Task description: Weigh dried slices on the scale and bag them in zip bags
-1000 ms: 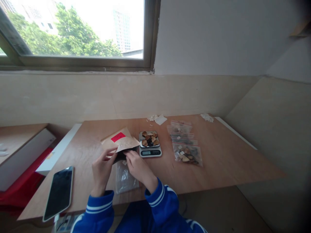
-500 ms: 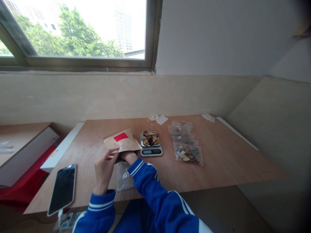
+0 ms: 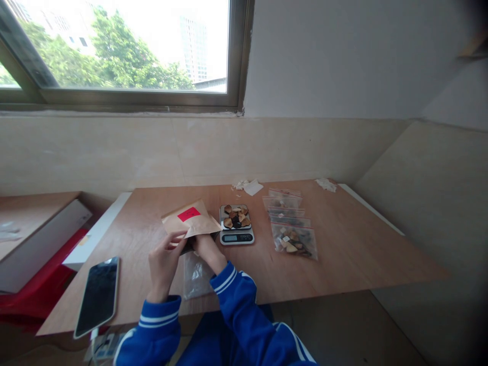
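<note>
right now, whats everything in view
window: 1, brown frame, upper left
trees: several, green, outside
walls: 2, pale, behind and right
table: 1, brown, centre
side desk: 1, brown and white, left
unidentified item: 1, red, lower left
scale: 1, grey, mid-table
slices: several, brown-black, on scale
zip bags: several, clear, right
paper bag: 1, tan, left of scale
clear bag: 1, clear, toward near edge
tablet: 1, black, left
cable: 1, white, at tablet
scraps: several, white, far edge
sleeves: 2, blue, lower centre
hands: 2, bare, at paper bag
</note>
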`<state>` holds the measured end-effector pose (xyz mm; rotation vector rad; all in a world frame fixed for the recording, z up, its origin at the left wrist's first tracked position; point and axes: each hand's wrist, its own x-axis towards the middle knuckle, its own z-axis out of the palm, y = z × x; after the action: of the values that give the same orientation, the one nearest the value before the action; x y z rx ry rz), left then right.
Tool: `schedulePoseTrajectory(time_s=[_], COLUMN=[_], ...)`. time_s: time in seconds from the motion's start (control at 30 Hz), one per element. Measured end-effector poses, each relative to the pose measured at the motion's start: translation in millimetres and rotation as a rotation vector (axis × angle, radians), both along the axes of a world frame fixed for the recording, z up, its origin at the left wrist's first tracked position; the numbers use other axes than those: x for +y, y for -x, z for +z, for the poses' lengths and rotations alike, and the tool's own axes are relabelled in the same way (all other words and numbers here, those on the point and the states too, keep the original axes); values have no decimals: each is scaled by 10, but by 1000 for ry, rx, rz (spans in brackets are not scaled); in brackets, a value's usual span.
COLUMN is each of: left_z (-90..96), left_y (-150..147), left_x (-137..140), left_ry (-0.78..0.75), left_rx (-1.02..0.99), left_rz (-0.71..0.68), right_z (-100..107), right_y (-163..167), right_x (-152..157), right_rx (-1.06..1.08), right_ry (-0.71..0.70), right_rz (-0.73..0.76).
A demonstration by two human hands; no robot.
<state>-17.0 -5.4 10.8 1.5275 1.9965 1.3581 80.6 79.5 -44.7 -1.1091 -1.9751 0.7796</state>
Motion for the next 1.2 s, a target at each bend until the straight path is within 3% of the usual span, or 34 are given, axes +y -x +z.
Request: schedulePoseTrajectory(time_s=[0.17,0.33,0.43,0.53,0.67,0.77,0.87,1.0,1.2], left_z=[17,88,188,264,274,257,254,279,436], left_y=[3,60,97,110,99,106,135,155,127], left_x=[18,109,197,261,279,299,372,521,723], left_ry=[10,13,-24,-67,-58,-48,-83,-168,-261], left_rx=[9,113,197,234,217,201,176,67,-67], left_rz=[3,64,135,141,121,119,120,74,59], right_z=[255,548,537,335,76,22,21,-52,-360], right_y=[-371,-778,-1042,-1181,-1167,-1164,-1251,-1406,-1467], right_x=[-383,-468,-197,289,829,902,713,242,-482], right_rx=[77,446,591,590,323,87,-24,80,224], right_ry=[94,153,196,191,171,66,-112,-243,-209], right_rz=[138,158,100,-70,-210,-293,-424,-479,-562])
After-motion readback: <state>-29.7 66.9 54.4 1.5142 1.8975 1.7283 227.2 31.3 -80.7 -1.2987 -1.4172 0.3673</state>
